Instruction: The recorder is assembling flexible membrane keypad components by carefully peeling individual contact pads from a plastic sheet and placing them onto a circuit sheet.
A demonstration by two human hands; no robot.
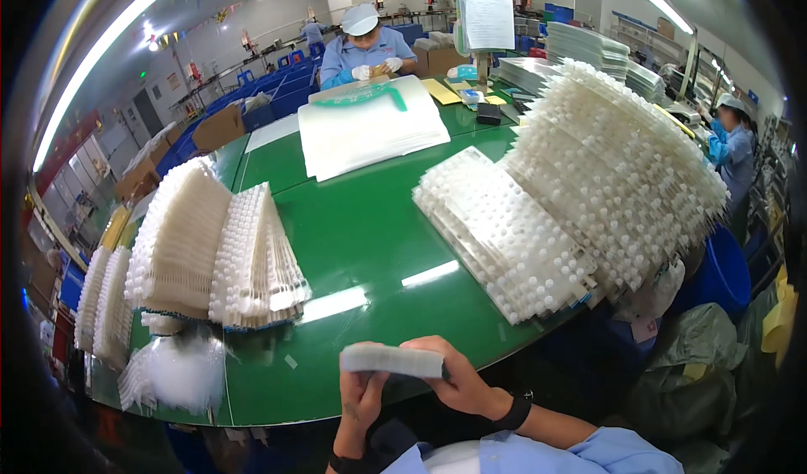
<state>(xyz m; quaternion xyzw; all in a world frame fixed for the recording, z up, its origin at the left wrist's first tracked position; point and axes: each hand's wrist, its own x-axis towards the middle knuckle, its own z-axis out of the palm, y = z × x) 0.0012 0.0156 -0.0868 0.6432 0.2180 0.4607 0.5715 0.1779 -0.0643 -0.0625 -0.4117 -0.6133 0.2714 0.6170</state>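
Note:
Above the table's near edge, a thin white stack of layered pieces (391, 359) is seen nearly edge-on. My left hand (361, 394) grips its left end, fingers bent beneath it. At the other end, my right hand (454, 381) is closed on the same stack, with the thumb side along the top. What the single pieces look like is hard to make out. To the left stand fanned stacks of translucent white sheets with rounded bumps (252, 255). On the right lies a low stack of similar bumpy sheets (508, 234), beside a much taller leaning pile (618, 171).
The green table (336, 226) curves around me. White plastic bags with green print (378, 134) lie farther back. A clear bag of white pieces (181, 373) sits at the left edge. Across the table a co-worker (366, 54) handles something. A blue bin (714, 276) stands right.

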